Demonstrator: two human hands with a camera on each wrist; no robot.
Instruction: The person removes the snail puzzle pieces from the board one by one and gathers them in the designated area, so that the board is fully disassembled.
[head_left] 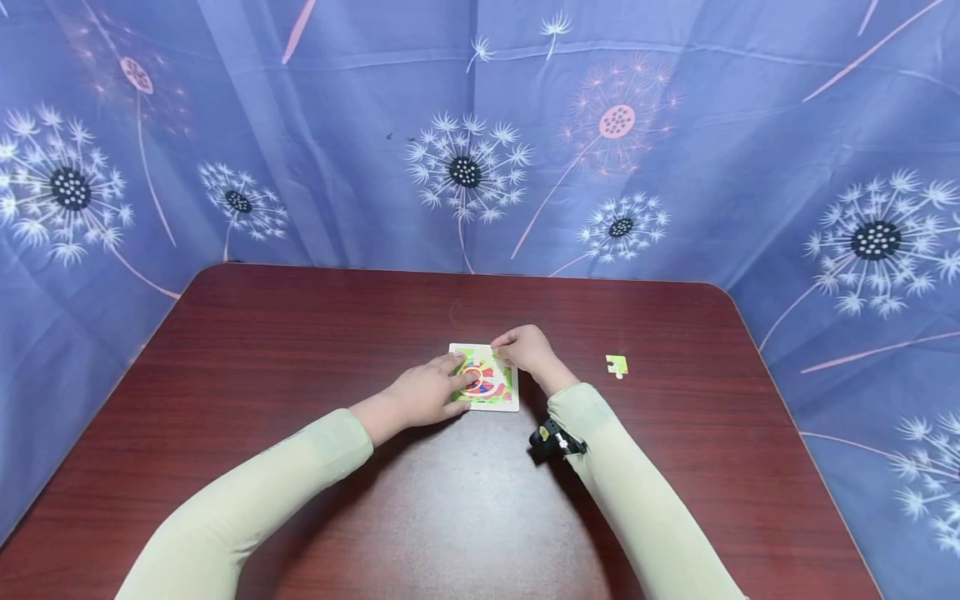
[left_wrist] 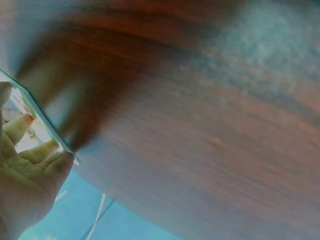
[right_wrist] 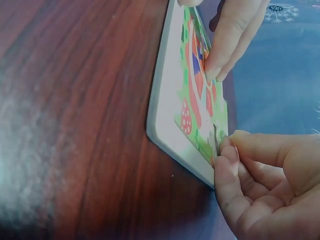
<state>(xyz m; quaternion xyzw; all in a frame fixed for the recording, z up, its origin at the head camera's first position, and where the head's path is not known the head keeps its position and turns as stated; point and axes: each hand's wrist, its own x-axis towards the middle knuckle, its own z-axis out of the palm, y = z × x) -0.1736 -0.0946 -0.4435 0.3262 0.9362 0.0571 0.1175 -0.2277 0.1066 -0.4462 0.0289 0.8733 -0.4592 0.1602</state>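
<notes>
A small square jigsaw puzzle with a white frame point(head_left: 493, 407) and a green, red and blue picture lies flat on the table in the head view. My left hand point(head_left: 427, 393) rests on its left side, fingers spread over the picture. At the far right corner my right hand point(head_left: 527, 350) pinches a puzzle piece between thumb and fingers. In the right wrist view these fingertips touch the puzzle's edge and mostly cover the greenish piece point(right_wrist: 217, 135). The left wrist view shows the left hand point(left_wrist: 32, 175) along the frame's edge.
One loose yellow-green puzzle piece point(head_left: 617, 365) lies on the dark red wooden table point(head_left: 337, 321), right of the puzzle. A small black camera point(head_left: 551, 437) is strapped at the right wrist. Behind the table hangs a blue curtain point(head_left: 352, 167) with dandelion prints.
</notes>
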